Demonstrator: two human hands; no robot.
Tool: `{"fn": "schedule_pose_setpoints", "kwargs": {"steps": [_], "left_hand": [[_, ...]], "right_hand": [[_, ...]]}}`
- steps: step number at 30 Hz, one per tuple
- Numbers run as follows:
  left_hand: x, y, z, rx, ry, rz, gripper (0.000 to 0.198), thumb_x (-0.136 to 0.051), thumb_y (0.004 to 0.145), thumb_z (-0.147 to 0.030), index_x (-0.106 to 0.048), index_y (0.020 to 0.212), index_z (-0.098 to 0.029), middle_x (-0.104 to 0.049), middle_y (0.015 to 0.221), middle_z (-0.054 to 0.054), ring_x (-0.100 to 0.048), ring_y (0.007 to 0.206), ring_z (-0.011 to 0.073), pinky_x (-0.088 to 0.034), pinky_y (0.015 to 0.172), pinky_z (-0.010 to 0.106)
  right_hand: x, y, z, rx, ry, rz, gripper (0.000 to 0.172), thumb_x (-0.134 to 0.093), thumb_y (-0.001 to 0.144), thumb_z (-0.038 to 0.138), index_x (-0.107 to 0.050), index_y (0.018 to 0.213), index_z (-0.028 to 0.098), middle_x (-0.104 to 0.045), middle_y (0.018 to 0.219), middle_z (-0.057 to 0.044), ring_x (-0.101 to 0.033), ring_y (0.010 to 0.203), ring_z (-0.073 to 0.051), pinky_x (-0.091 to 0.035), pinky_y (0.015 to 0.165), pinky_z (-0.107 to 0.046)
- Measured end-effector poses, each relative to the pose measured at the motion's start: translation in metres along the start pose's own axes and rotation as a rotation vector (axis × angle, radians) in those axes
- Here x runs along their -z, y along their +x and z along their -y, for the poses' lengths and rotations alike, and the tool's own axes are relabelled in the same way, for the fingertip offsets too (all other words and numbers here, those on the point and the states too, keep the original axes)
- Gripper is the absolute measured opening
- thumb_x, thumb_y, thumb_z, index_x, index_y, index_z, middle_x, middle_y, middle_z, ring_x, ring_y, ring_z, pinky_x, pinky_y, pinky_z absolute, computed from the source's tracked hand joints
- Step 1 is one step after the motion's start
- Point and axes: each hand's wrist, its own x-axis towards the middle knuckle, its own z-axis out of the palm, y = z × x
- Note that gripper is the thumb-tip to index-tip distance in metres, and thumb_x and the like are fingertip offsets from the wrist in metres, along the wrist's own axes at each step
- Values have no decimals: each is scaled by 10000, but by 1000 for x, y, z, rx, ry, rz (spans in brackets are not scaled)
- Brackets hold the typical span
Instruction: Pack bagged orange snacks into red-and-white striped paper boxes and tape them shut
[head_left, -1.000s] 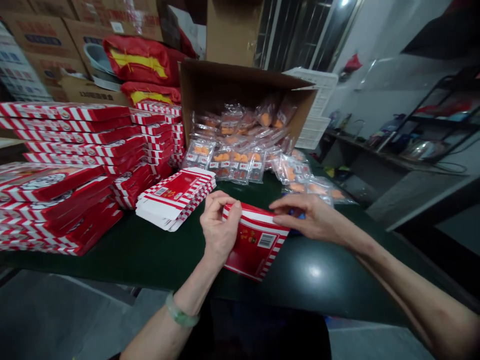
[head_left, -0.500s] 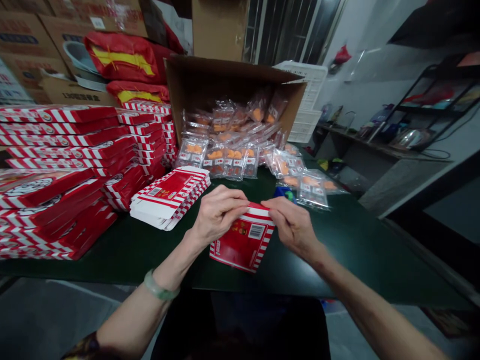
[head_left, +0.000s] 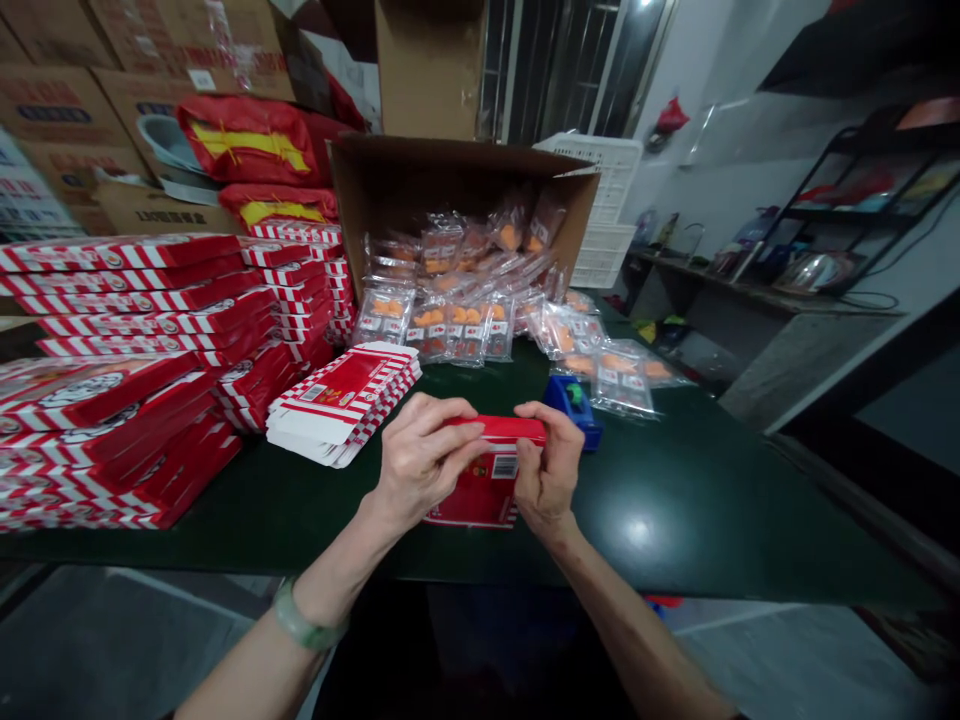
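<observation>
My left grip [head_left: 420,455] and right grip [head_left: 553,465] hold a red-and-white carton [head_left: 480,497] over a dark green tabletop [head_left: 697,500], each closed narrowly near one end of its upper edge, the barcoded panel facing me. I cannot tell whether its lower edge touches down. A pale green bangle [head_left: 302,617] circles my left wrist. Just beyond my right grip sits a blue tape dispenser [head_left: 588,420]; left of the carton lies a stack of flat cartons [head_left: 349,388], with piled striped boxes [head_left: 142,430] farther left. Behind, clear packets [head_left: 461,325] of orange pieces spill from an open cardboard box [head_left: 450,165].
</observation>
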Motion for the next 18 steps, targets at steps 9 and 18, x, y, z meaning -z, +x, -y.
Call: {"fn": "schedule_pose_setpoints", "kwargs": {"steps": [9, 18], "left_hand": [[16, -4, 12, 315, -272, 90, 277, -765, 691, -305, -676, 920, -179, -673, 952, 93, -656, 890, 193, -551, 768, 321], [3, -15, 7, 263, -21, -210, 149, -710, 717, -94, -661, 820, -189, -651, 806, 4, -631, 704, 112, -522, 649, 250]], "right_hand": [[3, 10, -4, -44, 121, 83, 157, -400, 911, 129, -518, 938, 229, -584, 975, -58, -588, 910, -174, -468, 795, -357], [-14, 23, -25, -49, 115, 179, 169, -443, 909, 209, -569, 1021, 208, -581, 1086, -88, -575, 1036, -175, -471, 883, -345]]}}
